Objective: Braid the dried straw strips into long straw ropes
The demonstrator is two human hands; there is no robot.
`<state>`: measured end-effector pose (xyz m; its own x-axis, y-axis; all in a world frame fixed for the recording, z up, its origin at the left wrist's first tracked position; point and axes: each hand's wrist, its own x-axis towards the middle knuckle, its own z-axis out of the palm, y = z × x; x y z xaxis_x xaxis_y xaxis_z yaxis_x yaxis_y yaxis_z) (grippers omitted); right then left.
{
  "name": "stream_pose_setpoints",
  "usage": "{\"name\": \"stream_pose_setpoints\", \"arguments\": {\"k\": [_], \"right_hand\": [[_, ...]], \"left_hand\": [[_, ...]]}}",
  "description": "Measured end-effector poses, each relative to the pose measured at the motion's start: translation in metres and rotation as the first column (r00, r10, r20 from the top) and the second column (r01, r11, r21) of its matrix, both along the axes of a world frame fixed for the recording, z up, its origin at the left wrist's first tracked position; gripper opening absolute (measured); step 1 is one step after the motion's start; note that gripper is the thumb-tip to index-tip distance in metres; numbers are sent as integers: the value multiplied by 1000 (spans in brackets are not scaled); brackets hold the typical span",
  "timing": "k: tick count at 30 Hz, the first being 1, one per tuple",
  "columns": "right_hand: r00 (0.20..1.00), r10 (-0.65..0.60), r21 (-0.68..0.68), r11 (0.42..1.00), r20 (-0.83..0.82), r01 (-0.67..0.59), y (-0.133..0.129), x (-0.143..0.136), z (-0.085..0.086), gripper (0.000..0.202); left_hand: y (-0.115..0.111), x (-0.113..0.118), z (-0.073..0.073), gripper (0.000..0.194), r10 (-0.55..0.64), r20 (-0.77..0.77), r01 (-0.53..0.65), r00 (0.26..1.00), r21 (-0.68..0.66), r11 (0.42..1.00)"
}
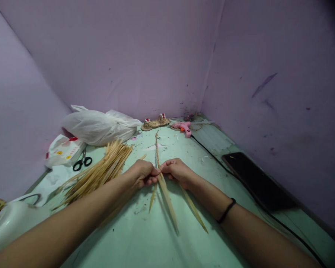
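Observation:
A thin braid of dried leaf strips (157, 149) runs away from me across the green table, its far end knotted. My left hand (145, 173) pinches the near end of the braid from the left. Against it from the right, my right hand (176, 172) is closed on the same spot, fingertips nearly touching. Loose pale strips (167, 201) fan out toward me below both hands, one under the left fingers and one past the right palm. A bundle of dried strips (100, 173) lies left of my left hand.
Black-handled scissors (82, 163), a small white box (67, 150) and a white plastic bag (99, 124) sit at the left. Toward the back are woven slippers (155, 123) and a pink glue gun (184, 127). Its black cord passes a dark flat device (257, 180) at the right.

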<state>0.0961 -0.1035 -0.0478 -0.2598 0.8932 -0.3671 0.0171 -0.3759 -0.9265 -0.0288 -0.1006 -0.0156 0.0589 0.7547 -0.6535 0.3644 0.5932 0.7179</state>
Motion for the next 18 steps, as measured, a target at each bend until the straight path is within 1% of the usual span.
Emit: {"name": "stream_pose_setpoints", "arguments": {"k": [2,3,5,8,9,10,12,14,16,18], "right_hand": [[999,31,-17,999,-29,-32,1,2,-1,4],[998,42,-19,999,-46,-42,2,3,-2,5],[997,46,-21,999,-69,-48,3,4,-4,6],[993,62,-25,998,-97,-65,3,6,-5,7],[992,69,-25,997,-107,-72,3,6,-5,6],[991,71,-26,997,-116,-75,3,6,-5,6],[988,68,-32,997,-137,-73,3,5,-4,6],[987,58,-37,997,-152,-64,2,4,-2,6],[986,60,-28,998,-154,-65,1,3,-1,5],[989,79,-2,997,-121,-80,1,3,0,5]], "left_hand": [[-6,2,-2,18,16,-153,7,988,149,989],[-8,2,-5,19,36,-174,2,984,214,977],[-10,0,-12,20,53,-159,3,986,333,943],[-12,-2,-23,23,96,-170,-5,981,471,882],[-13,-2,-25,24,109,-168,-11,980,499,866],[-15,-1,-25,24,114,-147,-25,982,502,864],[-18,3,-21,21,118,-46,-88,992,426,900],[-19,7,-15,14,128,116,-156,985,278,948],[-19,8,-11,5,125,244,-156,962,110,982],[-17,4,-9,7,103,312,-113,945,16,993]]}}
